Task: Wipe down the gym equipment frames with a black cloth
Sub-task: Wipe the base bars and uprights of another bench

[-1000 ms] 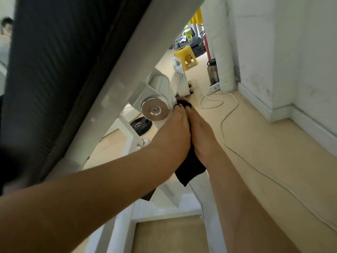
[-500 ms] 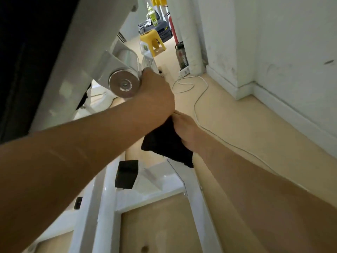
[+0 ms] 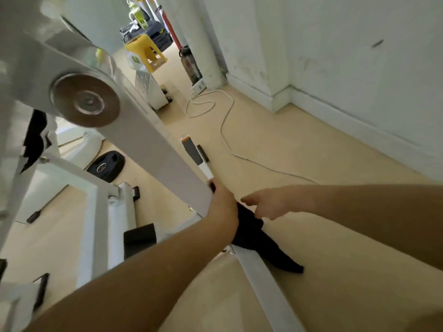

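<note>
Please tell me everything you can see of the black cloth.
The black cloth looks like soft, plain, dark fabric. It is bunched at the top and hangs down as a limp, pointed tail toward the floor. The left hand grips it against the slanted white frame bar, and a small bit shows at that hand's fingertips. The right hand is just above the bunched part; whether it pinches the cloth cannot be told.

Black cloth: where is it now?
Head view, lower centre: the black cloth is held by the left hand against the sloping frame bar, its tail hanging below the right hand.
</note>
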The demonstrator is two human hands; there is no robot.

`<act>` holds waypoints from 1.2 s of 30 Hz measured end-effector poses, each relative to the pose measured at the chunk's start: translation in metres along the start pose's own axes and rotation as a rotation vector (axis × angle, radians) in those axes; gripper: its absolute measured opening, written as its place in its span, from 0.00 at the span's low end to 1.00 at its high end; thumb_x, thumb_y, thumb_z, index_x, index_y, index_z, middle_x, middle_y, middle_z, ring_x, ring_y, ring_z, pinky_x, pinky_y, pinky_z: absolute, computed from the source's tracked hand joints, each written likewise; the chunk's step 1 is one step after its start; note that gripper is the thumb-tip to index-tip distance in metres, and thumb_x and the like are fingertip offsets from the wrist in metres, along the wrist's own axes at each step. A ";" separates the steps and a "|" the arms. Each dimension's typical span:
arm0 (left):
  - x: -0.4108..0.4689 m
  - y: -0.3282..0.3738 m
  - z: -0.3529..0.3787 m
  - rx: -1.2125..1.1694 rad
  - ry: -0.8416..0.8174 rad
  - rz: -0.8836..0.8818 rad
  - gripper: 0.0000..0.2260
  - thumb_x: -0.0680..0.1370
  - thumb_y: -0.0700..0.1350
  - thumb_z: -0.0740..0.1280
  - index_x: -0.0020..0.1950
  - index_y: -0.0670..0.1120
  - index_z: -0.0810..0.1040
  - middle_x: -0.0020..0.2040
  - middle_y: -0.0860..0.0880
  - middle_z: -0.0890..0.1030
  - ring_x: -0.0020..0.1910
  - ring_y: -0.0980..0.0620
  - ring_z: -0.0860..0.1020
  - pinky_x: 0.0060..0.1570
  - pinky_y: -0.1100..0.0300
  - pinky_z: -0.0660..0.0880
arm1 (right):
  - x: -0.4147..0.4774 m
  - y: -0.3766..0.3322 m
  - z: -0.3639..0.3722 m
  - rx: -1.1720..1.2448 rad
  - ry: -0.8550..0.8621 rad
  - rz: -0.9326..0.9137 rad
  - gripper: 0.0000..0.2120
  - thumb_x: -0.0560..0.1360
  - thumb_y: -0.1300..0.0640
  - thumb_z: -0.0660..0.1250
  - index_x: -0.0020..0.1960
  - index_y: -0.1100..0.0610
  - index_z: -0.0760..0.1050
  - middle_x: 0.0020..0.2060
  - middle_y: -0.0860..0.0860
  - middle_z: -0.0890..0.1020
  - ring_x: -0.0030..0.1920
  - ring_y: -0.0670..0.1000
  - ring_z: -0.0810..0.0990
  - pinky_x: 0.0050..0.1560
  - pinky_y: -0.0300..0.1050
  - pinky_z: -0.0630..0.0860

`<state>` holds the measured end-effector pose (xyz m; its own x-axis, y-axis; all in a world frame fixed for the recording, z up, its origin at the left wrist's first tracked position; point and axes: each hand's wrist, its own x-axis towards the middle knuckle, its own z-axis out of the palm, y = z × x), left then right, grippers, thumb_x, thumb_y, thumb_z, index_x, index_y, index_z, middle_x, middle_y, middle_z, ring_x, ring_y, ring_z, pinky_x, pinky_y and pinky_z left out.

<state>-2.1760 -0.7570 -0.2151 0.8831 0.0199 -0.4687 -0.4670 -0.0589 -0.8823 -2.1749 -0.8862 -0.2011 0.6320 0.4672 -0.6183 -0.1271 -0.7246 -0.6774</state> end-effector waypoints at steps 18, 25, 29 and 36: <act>0.100 0.077 -0.023 -0.077 -0.132 0.297 0.31 0.80 0.61 0.55 0.79 0.48 0.53 0.78 0.43 0.55 0.77 0.39 0.51 0.74 0.41 0.42 | 0.129 0.092 0.085 0.963 0.111 -0.002 0.14 0.82 0.63 0.55 0.60 0.62 0.77 0.40 0.55 0.81 0.37 0.49 0.77 0.27 0.32 0.74; 0.085 0.086 -0.016 -0.243 -0.093 0.324 0.28 0.82 0.57 0.53 0.78 0.45 0.56 0.75 0.41 0.61 0.72 0.40 0.59 0.72 0.46 0.53 | 0.118 0.100 0.100 0.947 0.011 -0.070 0.22 0.81 0.67 0.54 0.72 0.52 0.67 0.62 0.53 0.77 0.58 0.50 0.77 0.55 0.35 0.74; 0.032 0.113 -0.025 -0.410 -0.034 0.486 0.20 0.81 0.54 0.56 0.69 0.47 0.72 0.64 0.43 0.73 0.62 0.43 0.67 0.65 0.50 0.61 | 0.074 0.120 0.124 0.737 -0.163 -0.180 0.32 0.79 0.74 0.52 0.77 0.56 0.45 0.72 0.45 0.59 0.73 0.47 0.59 0.57 0.22 0.60; -0.058 0.150 -0.044 -0.497 0.119 0.712 0.22 0.81 0.56 0.54 0.69 0.45 0.72 0.66 0.45 0.72 0.62 0.44 0.68 0.63 0.52 0.62 | 0.001 0.160 0.173 0.520 -0.376 -0.183 0.28 0.80 0.71 0.55 0.75 0.54 0.50 0.67 0.46 0.63 0.71 0.48 0.62 0.64 0.25 0.60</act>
<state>-2.2953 -0.8110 -0.3188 0.4008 -0.2897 -0.8692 -0.8600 -0.4460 -0.2480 -2.3267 -0.9144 -0.3793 0.3809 0.7727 -0.5079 -0.4545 -0.3219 -0.8306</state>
